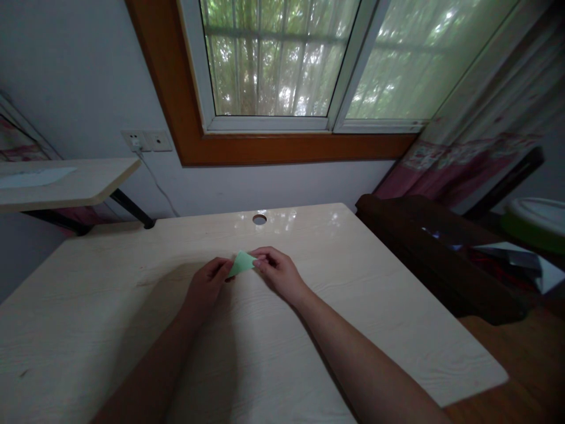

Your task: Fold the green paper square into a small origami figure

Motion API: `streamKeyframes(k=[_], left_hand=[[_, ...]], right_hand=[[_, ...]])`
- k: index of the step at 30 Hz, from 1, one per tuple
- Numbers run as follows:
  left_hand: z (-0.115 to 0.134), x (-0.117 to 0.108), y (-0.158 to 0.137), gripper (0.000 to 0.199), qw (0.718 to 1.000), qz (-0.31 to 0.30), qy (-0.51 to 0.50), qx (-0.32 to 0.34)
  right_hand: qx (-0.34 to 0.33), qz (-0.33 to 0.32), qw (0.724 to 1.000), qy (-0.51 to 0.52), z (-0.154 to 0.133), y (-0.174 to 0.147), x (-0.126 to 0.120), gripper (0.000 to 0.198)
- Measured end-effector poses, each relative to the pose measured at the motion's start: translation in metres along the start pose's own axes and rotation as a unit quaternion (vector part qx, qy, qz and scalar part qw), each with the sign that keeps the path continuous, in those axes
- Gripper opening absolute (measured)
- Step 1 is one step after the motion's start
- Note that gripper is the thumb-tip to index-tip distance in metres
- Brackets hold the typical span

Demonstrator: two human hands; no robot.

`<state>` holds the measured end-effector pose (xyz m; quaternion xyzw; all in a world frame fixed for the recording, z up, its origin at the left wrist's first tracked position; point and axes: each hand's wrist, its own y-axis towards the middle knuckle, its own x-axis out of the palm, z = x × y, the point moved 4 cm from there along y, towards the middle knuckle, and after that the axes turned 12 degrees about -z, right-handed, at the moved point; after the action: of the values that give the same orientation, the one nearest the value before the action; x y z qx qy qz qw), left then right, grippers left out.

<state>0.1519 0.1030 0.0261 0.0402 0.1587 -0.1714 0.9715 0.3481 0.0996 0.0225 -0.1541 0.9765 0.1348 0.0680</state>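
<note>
A small green paper [241,262] sits pinched between both hands above the pale table [375,306]. The left hand [207,284] grips its left edge with closed fingers; the right hand [277,272] clasps its right edge.

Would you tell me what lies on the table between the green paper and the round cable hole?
Nothing: in the head view, only bare tabletop lies between the green paper and the cable hole.

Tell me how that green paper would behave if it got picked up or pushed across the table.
The green paper looks thin and small, pinched between the left hand and the right hand, so it is probably very light and floppy. Its folded triangular shape may stiffen it a little. On the glossy table it would likely slide, not roll.
</note>
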Motion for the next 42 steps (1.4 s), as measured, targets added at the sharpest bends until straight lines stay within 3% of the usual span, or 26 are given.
streamKeyframes(k=[13,23,35,42], left_hand=[[0.0012,0.0027,0.0001,0.026,0.998,-0.041,0.047,0.018],[0.0023,0.0016,-0.0010,0.027,0.994,0.002,0.107,0.023],[-0.0026,-0.0055,-0.0006,0.026,0.998,0.060,0.024,-0.006],[-0.0059,-0.0049,0.0008,0.027,0.998,0.061,-0.033,-0.010]], right_hand=[[-0.012,-0.018,1.000,-0.016,-0.0011,0.0005,0.0009,0.018],[-0.061,-0.049,0.993,-0.089,-0.0080,0.0012,0.0034,0.014],[-0.088,-0.066,0.988,-0.110,-0.0072,0.0005,0.0064,0.024],[-0.085,-0.011,0.989,-0.122,-0.0065,-0.0001,0.0037,0.019]])
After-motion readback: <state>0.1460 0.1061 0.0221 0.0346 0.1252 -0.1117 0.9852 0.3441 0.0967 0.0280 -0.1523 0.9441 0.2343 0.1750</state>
